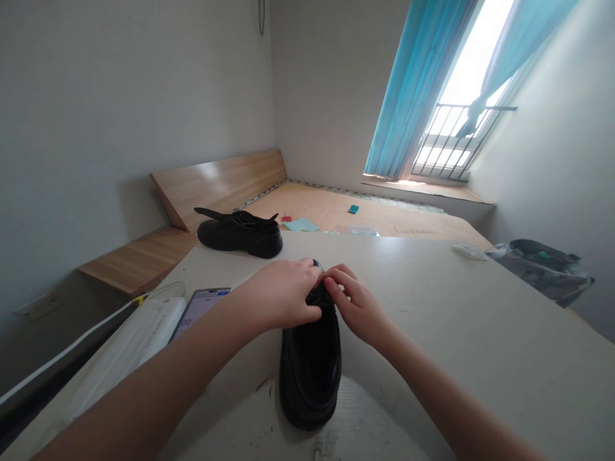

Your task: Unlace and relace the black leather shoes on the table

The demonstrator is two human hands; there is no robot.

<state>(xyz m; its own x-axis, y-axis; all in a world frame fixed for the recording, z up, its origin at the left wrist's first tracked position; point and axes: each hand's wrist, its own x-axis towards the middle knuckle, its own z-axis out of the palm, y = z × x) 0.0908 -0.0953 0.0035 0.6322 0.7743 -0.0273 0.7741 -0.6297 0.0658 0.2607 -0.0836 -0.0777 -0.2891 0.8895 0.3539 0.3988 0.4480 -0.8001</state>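
Note:
A black leather shoe (310,371) lies lengthwise on the pale tabletop (432,320), directly in front of me. My left hand (279,294) and my right hand (353,302) meet at its far end, with their fingers pinched around the top of the shoe. The hands hide that end, so any lace there cannot be made out. A second black shoe (239,233) stands farther back near the table's far edge, with a lace or strap sticking out to the left.
A phone (199,312) and a white power strip (148,334) with a cable lie at the table's left edge. A small white packet (468,252) sits at the far right, beside a grey bin (542,270). Beyond the table is a wooden bed platform (365,218).

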